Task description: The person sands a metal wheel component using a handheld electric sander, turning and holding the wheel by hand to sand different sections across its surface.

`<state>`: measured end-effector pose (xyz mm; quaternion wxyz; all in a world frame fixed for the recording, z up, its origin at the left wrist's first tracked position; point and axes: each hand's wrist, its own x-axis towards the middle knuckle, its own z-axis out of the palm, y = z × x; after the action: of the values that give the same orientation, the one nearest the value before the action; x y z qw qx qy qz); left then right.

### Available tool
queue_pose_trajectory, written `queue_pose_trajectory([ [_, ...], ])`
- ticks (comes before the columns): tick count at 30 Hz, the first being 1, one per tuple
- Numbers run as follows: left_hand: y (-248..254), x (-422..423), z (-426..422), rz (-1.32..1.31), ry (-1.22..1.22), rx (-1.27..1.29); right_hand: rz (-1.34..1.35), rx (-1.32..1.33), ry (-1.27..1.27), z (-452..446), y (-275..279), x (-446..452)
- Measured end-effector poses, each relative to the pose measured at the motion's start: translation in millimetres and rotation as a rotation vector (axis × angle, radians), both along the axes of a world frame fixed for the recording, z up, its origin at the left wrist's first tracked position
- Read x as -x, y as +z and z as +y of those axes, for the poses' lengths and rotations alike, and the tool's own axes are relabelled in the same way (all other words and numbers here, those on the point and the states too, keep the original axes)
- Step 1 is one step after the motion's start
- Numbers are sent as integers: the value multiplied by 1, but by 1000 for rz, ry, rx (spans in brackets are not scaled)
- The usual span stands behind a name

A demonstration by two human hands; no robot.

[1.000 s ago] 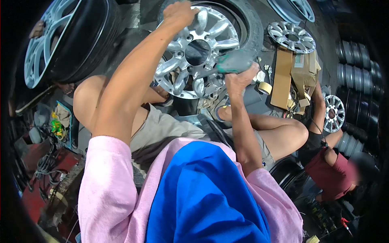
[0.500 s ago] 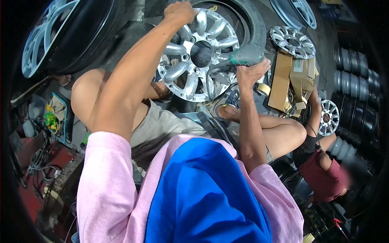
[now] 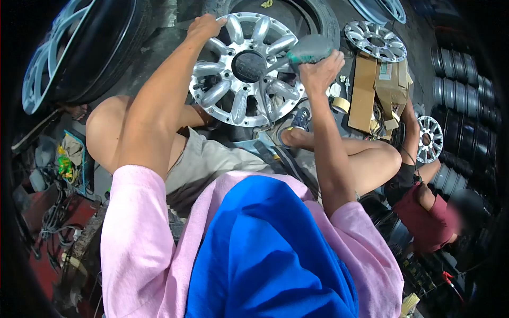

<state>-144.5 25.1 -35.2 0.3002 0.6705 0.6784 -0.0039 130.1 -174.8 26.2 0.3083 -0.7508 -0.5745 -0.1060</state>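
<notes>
A silver alloy wheel face (image 3: 241,108) with thick polished spokes lies in front of my crossed legs, propped at a slight tilt. My left hand (image 3: 205,26) is closed on its upper-left rim. At the right side, my right hand (image 3: 322,69) grips a grey-and-green corded power tool (image 3: 310,49). The tool's narrow front end points left, over the spokes near the centre hole. Whether its tip touches the metal I cannot tell. Its dark cord hangs down across the lower right of the wheel face.
A tyre (image 3: 326,24) lies behind the wheel face. Another wheel face (image 3: 376,41) rests on a cardboard box (image 3: 392,87), near a tape roll (image 3: 341,105). A large wheel (image 3: 53,58) stands at left. A co-worker (image 3: 424,220) sits at right beside a smaller wheel face (image 3: 429,139) and stacked rims (image 3: 458,90).
The wheel face has turned and shifted left, with my left hand moving left along with it. My right hand and the power tool have moved up and slightly left. The view has shifted a little.
</notes>
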Motion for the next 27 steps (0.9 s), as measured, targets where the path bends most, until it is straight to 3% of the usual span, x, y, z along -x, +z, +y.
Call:
queue_pose_trajectory([
  [2,-20,6,5,5,-15,31,-14,-4,-5,7,10,-2],
  [10,-3,14,-5,-40,-39,-13,25,55,180,-13,0,40],
  [14,-4,18,-13,-118,-5,-1,134,-75,195,-28,-2,25],
  [16,-20,21,-16,-132,-27,-32,144,-94,141,-32,-13,1],
  [19,-32,18,-34,-228,63,-262,593,-244,-43,-31,-14,-20],
  [27,-29,22,-50,-195,125,-252,686,-383,-284,-35,-49,-50],
])
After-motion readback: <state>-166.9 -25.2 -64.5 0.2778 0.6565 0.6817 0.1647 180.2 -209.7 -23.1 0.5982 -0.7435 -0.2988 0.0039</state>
